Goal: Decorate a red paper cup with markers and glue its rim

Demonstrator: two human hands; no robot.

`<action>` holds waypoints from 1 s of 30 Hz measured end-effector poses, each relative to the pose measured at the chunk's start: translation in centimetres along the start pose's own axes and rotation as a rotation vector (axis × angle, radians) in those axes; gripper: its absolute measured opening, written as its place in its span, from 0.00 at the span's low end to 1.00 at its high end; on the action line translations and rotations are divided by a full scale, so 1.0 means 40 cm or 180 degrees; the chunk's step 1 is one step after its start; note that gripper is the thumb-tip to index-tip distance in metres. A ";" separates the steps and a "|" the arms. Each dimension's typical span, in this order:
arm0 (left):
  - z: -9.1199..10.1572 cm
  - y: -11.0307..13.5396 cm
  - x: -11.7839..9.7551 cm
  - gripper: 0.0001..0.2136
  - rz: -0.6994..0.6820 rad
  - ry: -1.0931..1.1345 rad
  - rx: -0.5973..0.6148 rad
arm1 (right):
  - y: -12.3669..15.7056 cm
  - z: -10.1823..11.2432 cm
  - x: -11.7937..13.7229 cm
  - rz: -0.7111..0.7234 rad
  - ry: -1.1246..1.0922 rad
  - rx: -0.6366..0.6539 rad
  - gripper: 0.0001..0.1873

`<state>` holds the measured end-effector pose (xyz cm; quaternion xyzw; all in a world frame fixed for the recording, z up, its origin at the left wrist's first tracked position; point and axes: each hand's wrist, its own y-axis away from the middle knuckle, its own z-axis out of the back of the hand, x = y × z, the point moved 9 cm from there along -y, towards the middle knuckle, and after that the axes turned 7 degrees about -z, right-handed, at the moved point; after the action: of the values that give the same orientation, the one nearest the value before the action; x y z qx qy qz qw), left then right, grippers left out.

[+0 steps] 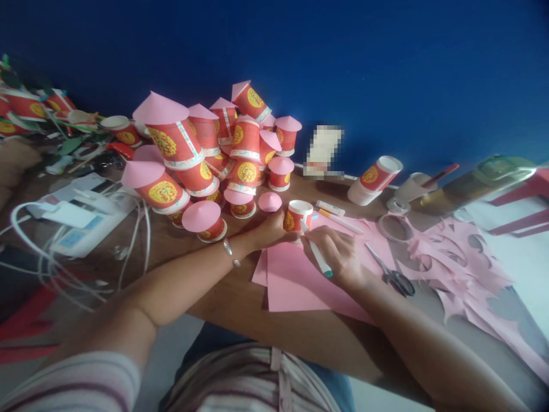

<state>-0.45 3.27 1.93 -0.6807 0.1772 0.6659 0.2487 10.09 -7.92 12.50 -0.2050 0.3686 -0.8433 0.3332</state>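
Note:
My left hand [273, 228] grips a red paper cup [299, 216] with a gold emblem and a white rim, its open end facing up. In my right hand [337, 252] is a white marker pen [318, 256] with a green end, its tip against the cup's white strip. Below both hands lie pink paper sheets [295, 286]. Just left of the cup is a small pink paper cone [270, 201]. Behind it, a capped marker [330, 208] and an orange-and-white pen [342, 222] rest on the table.
Several red cups with pink cone tops [167, 143] are piled at the left. Scissors [397, 277], a tape roll [395, 227] and pink paper scraps [458, 263] lie to the right. A white power strip [88, 223] with cables sits far left. Stacked cups [375, 177] stand near the blue wall [343, 68].

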 end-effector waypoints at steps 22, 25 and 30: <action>-0.024 -0.007 -0.031 0.30 -0.0148 0.0241 0.0056 | 0.001 0.010 0.003 -0.0065 0.0033 -0.0060 0.08; -0.019 -0.007 -0.023 0.34 -0.0133 0.0244 0.0001 | -0.001 0.003 0.013 0.0008 -0.0041 0.0059 0.09; -0.026 -0.013 -0.019 0.40 -0.0173 0.0277 0.0085 | -0.005 -0.003 0.018 0.0047 0.0072 0.0156 0.06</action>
<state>0.63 3.03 2.72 -0.7102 0.1781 0.6262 0.2679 9.43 -8.26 12.63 -0.1844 0.3531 -0.8518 0.3401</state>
